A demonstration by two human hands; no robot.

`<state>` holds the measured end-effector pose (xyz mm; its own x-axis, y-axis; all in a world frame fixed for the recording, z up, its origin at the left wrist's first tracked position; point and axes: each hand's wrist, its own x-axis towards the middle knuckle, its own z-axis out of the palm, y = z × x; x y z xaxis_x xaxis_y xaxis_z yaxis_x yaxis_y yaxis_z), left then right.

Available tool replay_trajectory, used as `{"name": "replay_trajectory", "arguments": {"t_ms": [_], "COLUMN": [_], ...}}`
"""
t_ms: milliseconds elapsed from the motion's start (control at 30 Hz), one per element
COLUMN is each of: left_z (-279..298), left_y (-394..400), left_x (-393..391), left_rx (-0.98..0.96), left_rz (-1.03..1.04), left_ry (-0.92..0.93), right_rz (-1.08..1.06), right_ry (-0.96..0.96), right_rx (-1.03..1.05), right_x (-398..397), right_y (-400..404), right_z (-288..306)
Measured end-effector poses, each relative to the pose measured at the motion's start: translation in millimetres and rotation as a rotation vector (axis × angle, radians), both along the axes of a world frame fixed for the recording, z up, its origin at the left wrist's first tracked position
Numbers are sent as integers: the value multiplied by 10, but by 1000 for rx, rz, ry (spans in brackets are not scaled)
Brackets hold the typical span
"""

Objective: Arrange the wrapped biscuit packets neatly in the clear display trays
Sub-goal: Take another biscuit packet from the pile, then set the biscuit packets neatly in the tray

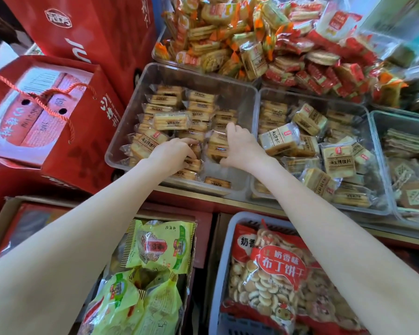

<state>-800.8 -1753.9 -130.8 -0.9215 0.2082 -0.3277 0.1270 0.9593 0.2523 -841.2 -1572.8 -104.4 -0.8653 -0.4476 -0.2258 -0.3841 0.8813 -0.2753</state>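
Your left hand [172, 153] and right hand [240, 147]: bare. Your forearms bare full visible length; no sleeves, gloves, rings, watch visible.

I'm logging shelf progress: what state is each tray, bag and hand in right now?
Left clear plastic tray: part filled, packets mostly in rows.
Right clear plastic tray: packets jumbled.
Red paper gift bag: open, upright.
Left hand: gripping tan biscuit packets.
Right hand: fingers resting on packets.
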Motion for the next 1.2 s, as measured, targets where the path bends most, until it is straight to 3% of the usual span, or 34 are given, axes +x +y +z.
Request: {"name": "replay_trajectory", "arguments": {"t_ms": [100, 167, 233, 300, 333, 500, 633, 767, 1000, 1200], "left_z": [36, 178, 412, 626, 706, 965, 1130, 1303, 1600, 1815], "left_y": [70, 122, 192, 263, 300, 392, 443, 521, 536, 521], "left_x": [-5, 5, 58, 142, 182, 308, 395, 450, 533, 531], "left_rx": [33, 272, 637, 905, 952, 862, 976, 812, 1221, 946], "left_rz": [51, 247, 443, 478, 448, 415, 442, 386, 470, 269], "left_ry": [2, 68, 71, 16, 3, 42, 0, 291, 327, 138], "right_rz": [-82, -66, -71, -113, -143, -222, -229, -232, -182, -162], "right_ry": [-60, -86, -101, -146, -175, -310, -365, -349, -384, -239], "right_rx": [-283, -348, -396, -493, -553, -796, -923, -963, -1040, -924], "right_x": [47, 74, 109, 151, 172, 299, 412, 470, 545, 572], "right_y": [227, 351, 433, 495, 527, 693, 808, 862, 928, 1027], "right_z": [261, 356, 406, 444, 463, 619, 767, 873, 1118, 1237]}}
